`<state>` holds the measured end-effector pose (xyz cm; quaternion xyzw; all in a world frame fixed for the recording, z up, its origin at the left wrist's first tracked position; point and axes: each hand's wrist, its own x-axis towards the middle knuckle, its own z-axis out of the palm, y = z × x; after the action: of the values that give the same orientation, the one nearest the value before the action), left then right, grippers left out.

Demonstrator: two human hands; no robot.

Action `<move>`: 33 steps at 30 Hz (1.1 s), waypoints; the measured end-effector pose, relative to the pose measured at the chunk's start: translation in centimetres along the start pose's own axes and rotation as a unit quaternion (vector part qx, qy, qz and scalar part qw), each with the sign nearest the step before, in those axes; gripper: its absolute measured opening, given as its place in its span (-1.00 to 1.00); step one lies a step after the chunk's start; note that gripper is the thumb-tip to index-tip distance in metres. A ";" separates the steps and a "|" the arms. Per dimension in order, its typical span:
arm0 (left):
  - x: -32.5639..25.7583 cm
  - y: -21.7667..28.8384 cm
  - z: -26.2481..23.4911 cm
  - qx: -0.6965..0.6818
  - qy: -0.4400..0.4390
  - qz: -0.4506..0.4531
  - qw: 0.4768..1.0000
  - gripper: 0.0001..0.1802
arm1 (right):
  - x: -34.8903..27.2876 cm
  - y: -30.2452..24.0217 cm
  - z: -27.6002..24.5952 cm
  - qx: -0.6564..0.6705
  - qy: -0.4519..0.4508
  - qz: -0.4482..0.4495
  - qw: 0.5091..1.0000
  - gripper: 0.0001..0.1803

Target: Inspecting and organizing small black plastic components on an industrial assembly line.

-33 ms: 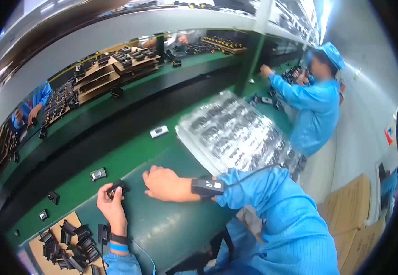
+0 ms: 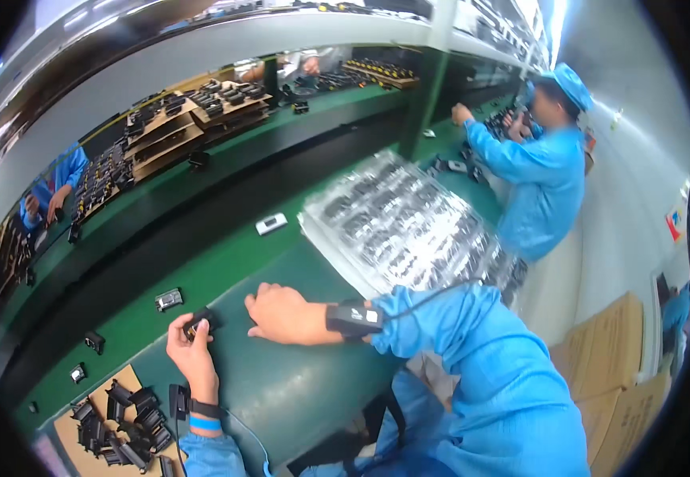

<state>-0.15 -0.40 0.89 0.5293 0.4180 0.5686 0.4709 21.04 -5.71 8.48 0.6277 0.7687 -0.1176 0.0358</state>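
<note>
**Bench station: small black part held at the surface edge**

Broadly, the long green matted surface (image 2: 281,397) runs from lower left to upper right. On it, to the right, lies a wide stack of clear blister trays with dark pieces in their cells (image 2: 408,226). At lower left sits a flat brown cardboard sheet heaped with small black plastic parts (image 2: 118,425).

Step in hand, as I judge it: one piece is being picked or seated by hand. The next move would call for a steady pinch and a free second hand.

Left hand (image 2: 192,354): forearm comes up from the lower edge, wrist banded in black and blue, fingers curled closed around a small black boxy part (image 2: 200,323) just above the surface, near its front edge.

Right hand (image 2: 283,314): laid palm-down on the surface just beside the part, fingers loosely spread, holding nothing; a black wrist device (image 2: 353,318) sits at the cuff.

Another small black piece with a metal face (image 2: 168,299) lies apart, farther back.
</note>
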 end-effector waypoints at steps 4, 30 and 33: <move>0.1 -0.3 -0.4 0.011 -0.006 0.007 1.000 -0.72 | -3.4 -0.1 -5.0 0.001 0.040 0.008 0.999 -0.20; 0.1 -1.1 -0.7 -0.025 -0.013 0.019 0.999 -0.73 | -26.8 26.8 -1.8 -0.091 0.286 0.330 0.895 -0.54; -0.1 -0.8 -0.6 -0.020 -0.005 0.018 1.000 -0.73 | -27.2 26.4 -1.4 -0.072 0.311 0.300 0.899 -0.56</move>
<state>-0.70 -0.27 0.05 0.5304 0.3943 0.5825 0.4731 52.54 -26.53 11.72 0.8290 0.5221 0.1558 -0.1259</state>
